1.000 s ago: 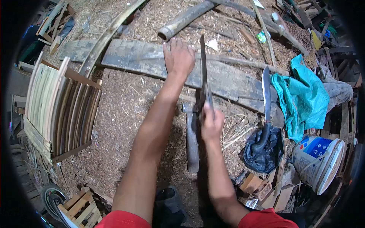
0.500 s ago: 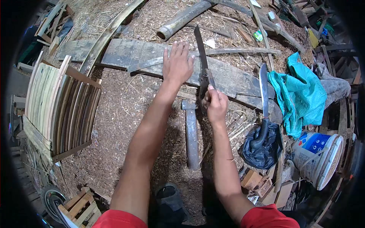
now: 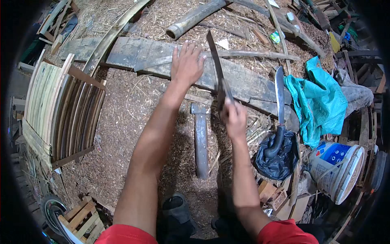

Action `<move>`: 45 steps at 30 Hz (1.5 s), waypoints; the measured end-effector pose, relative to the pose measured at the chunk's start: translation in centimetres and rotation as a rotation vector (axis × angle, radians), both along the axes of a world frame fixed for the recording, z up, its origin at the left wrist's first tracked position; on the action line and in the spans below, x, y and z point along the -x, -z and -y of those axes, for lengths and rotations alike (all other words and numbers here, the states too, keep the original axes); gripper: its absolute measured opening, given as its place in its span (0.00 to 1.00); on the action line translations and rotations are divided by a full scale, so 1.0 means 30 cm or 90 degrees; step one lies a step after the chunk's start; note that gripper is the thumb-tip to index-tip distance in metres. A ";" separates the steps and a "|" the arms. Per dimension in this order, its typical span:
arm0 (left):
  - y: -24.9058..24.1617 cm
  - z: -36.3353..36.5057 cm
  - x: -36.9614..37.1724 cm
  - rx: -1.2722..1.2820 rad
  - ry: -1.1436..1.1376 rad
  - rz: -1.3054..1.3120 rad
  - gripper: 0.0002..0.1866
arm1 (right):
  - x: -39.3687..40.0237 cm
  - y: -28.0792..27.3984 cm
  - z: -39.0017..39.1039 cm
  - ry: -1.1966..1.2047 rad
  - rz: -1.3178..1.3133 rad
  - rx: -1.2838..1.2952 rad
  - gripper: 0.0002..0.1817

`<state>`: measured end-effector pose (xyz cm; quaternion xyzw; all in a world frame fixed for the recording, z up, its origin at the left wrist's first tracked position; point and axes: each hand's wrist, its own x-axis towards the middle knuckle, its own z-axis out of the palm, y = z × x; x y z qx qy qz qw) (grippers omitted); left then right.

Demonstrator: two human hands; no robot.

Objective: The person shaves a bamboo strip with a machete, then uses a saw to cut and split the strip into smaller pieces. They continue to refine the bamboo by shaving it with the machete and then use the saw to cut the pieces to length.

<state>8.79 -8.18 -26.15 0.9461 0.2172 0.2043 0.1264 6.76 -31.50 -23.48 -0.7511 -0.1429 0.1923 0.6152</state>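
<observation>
My left hand (image 3: 187,65) lies palm down, fingers stretched out, on a narrow bamboo strip (image 3: 252,53) that rests across a weathered plank (image 3: 130,53). My right hand (image 3: 235,118) is closed around the handle of a dark handsaw (image 3: 216,59), slightly smeared by motion. The saw's tapered blade points away from me and crosses the strip just right of my left hand. Between my forearms, a hammer (image 3: 200,140) with a thick handle lies on the ground. A machete (image 3: 280,95) with a dark curved handle lies to the right, over a black plastic bag (image 3: 280,166).
At left stands a rack of wooden slats (image 3: 67,110). A teal sheet (image 3: 321,101) and a white bucket (image 3: 335,171) sit at right. Beyond the plank lies a bamboo pole (image 3: 195,19). Wood chips cover the ground (image 3: 122,122).
My right hand has drawn the saw slightly back toward me and to the right. My left hand stays on the strip. The whole view has shifted a little.
</observation>
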 end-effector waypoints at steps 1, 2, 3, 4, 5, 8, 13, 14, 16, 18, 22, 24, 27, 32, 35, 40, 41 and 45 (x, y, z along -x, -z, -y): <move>-0.008 -0.002 -0.004 0.009 0.002 -0.005 0.24 | 0.030 0.008 0.042 -0.007 -0.012 0.007 0.25; -0.015 -0.003 -0.002 0.017 0.002 -0.011 0.24 | 0.071 -0.006 0.072 0.013 -0.030 -0.016 0.24; -0.013 -0.001 0.001 0.029 0.002 -0.021 0.24 | 0.069 -0.021 0.059 0.018 -0.055 -0.047 0.24; -0.008 -0.002 -0.002 0.022 0.001 -0.013 0.24 | 0.077 -0.033 0.047 0.024 -0.083 -0.076 0.23; 0.000 -0.004 -0.004 0.017 0.002 -0.008 0.24 | 0.084 -0.041 0.040 0.031 -0.113 -0.104 0.23; 0.002 0.002 -0.002 0.008 -0.004 0.022 0.23 | 0.020 -0.026 0.023 -0.035 -0.119 -0.131 0.21; -0.036 -0.012 -0.028 0.094 -0.024 0.046 0.22 | 0.089 -0.048 0.073 -0.121 0.048 -0.117 0.14; -0.042 -0.013 -0.036 0.105 -0.029 0.049 0.21 | 0.104 -0.019 0.074 -0.069 0.056 -0.076 0.14; -0.099 -0.024 -0.063 0.108 -0.057 -0.052 0.21 | 0.122 0.009 0.058 -0.007 0.045 -0.049 0.15; -0.113 -0.046 -0.114 0.114 -0.086 -0.074 0.20 | 0.133 0.026 0.045 0.023 0.004 -0.076 0.16; -0.056 -0.067 -0.184 0.125 -0.129 -0.034 0.19 | 0.162 0.063 0.039 0.025 0.007 -0.051 0.19; -0.026 -0.069 -0.200 0.130 -0.127 -0.009 0.20 | 0.139 0.056 0.031 0.029 0.037 -0.046 0.20; -0.002 -0.077 -0.198 0.128 -0.122 0.031 0.20 | 0.066 0.006 -0.013 0.023 0.078 -0.010 0.21; -0.075 -0.038 -0.188 0.124 -0.161 -0.035 0.13 | 0.064 -0.033 -0.002 0.013 0.098 0.072 0.16; -0.101 -0.055 -0.185 0.115 -0.163 -0.036 0.13 | 0.201 0.031 0.057 0.098 0.027 -0.052 0.12; -0.055 -0.044 -0.180 0.091 -0.169 -0.033 0.12 | 0.130 0.042 -0.043 0.073 0.067 0.011 0.17; -0.082 -0.041 -0.177 0.096 -0.165 -0.040 0.12 | 0.137 0.040 -0.047 0.069 0.082 0.020 0.17; -0.106 -0.043 -0.182 0.122 -0.164 -0.034 0.12 | 0.237 0.015 0.022 0.079 0.147 0.047 0.16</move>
